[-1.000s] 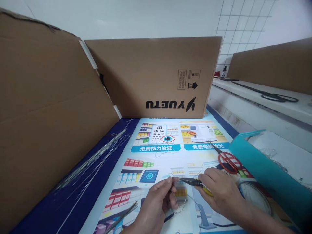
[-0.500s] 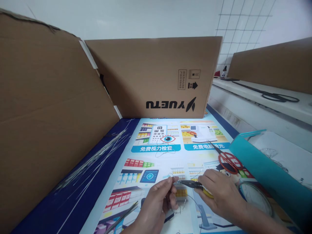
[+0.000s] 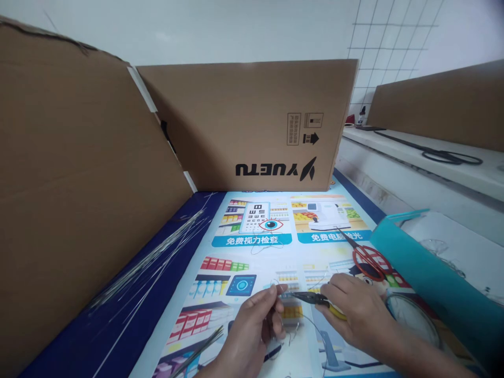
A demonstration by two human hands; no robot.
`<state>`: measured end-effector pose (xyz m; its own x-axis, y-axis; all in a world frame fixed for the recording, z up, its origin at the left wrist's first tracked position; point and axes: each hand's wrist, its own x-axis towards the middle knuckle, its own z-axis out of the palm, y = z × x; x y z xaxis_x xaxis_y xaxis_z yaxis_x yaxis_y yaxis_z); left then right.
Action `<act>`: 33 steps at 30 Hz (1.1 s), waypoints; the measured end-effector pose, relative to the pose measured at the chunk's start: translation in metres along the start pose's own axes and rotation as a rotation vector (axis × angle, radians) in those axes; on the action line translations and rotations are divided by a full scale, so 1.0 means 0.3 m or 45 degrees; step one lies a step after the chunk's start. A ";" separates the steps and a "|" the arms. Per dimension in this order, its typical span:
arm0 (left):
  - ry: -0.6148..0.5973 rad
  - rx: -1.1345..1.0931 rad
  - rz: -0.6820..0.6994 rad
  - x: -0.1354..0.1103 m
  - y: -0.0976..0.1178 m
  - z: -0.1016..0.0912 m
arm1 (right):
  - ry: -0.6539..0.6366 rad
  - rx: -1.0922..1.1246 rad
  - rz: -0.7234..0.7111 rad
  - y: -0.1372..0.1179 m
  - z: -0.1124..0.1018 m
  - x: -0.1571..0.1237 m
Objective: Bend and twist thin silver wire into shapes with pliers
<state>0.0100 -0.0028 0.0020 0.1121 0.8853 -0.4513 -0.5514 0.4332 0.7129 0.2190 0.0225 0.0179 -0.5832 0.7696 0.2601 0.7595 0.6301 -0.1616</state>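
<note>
My left hand (image 3: 252,325) pinches a piece of thin wire (image 3: 284,295) between thumb and fingers, with loose ends curling out around it. In my right hand (image 3: 354,310) are pliers (image 3: 311,297) with dark, narrow jaws and yellow handles. The jaw tips point left and meet the wire right beside my left fingertips; whether they are clamped on it is too small to tell. Below the pliers a longer wire (image 3: 317,331) bends down over the printed sheet (image 3: 252,262). Short wire bits hang near my left fingers.
Red-handled scissors (image 3: 368,260) lie beyond my right hand. A teal box (image 3: 425,262) holding wire pieces stands at right, with a wire coil (image 3: 413,315) beside it. Straight wires (image 3: 157,257) lie at left under cardboard walls (image 3: 236,115). Black scissors (image 3: 449,156) rest on the ledge.
Both hands stay almost in place. The pliers and my right hand have shifted very slightly to the right; the short wire bits below my left fingers have swung a little.
</note>
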 end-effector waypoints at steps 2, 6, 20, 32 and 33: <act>-0.004 0.005 0.005 0.000 0.001 0.000 | -0.003 -0.005 0.003 0.003 -0.001 0.000; -0.013 0.015 0.010 -0.002 0.002 0.000 | -0.037 0.002 -0.020 0.003 -0.001 0.003; -0.088 0.068 0.003 0.003 -0.005 -0.006 | 0.008 0.082 0.047 0.018 -0.001 0.002; -0.223 0.163 -0.026 0.002 -0.006 -0.012 | -0.084 0.263 0.192 0.034 0.016 0.008; -0.225 0.143 -0.026 0.002 -0.005 -0.010 | -0.084 0.265 0.192 0.032 0.014 0.008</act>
<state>0.0084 -0.0034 -0.0011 0.2712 0.8877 -0.3721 -0.4530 0.4588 0.7644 0.2237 0.0307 0.0131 -0.4907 0.8571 0.1567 0.7674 0.5103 -0.3882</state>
